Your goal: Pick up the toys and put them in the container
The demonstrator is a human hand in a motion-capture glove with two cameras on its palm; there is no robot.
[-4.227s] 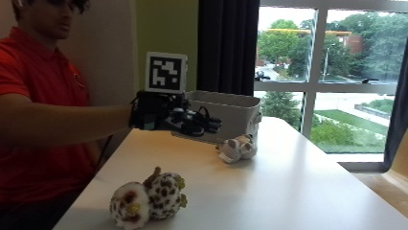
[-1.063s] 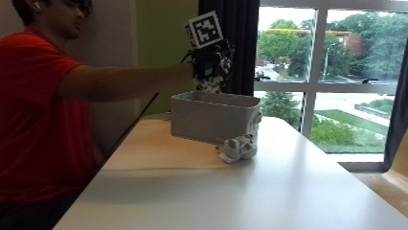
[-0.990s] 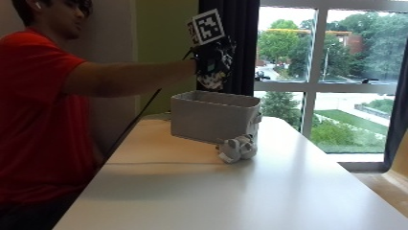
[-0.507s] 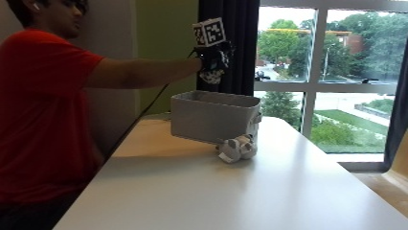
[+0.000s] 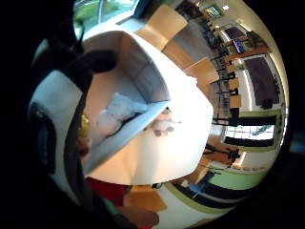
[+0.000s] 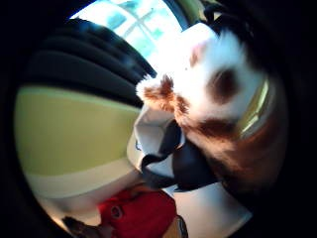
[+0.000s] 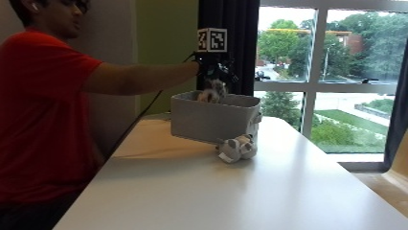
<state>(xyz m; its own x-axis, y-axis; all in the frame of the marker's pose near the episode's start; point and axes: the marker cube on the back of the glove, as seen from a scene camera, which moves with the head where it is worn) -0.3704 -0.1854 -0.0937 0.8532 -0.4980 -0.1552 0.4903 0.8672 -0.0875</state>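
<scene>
Your gloved right hand (image 7: 213, 71) was stretched out over the grey container (image 7: 213, 117), which stood toward the window end of the white counter (image 7: 229, 191). A brown-and-white spotted plush toy (image 7: 213, 90) hung just under that hand, its lower part level with the container's rim and above the opening. In the thumb-side palm view the same toy filled much of the frame, right against your palm. Whether your fingers were clamped on it or spread apart, I cannot tell; the outside view showed only a dark shape where they met the toy.

The little-finger-side palm view looked down into the container, and a pale plush toy (image 5: 116, 114) lay on its floor, against the wall nearest the counter's open stretch.

Outside the container, a small grey-and-white plush toy (image 7: 237, 147) sat on the counter, just beside the front wall and near the corner toward the window.

You sat at the left of the counter in a red shirt (image 7: 38, 120), right arm extended at about shoulder height.
</scene>
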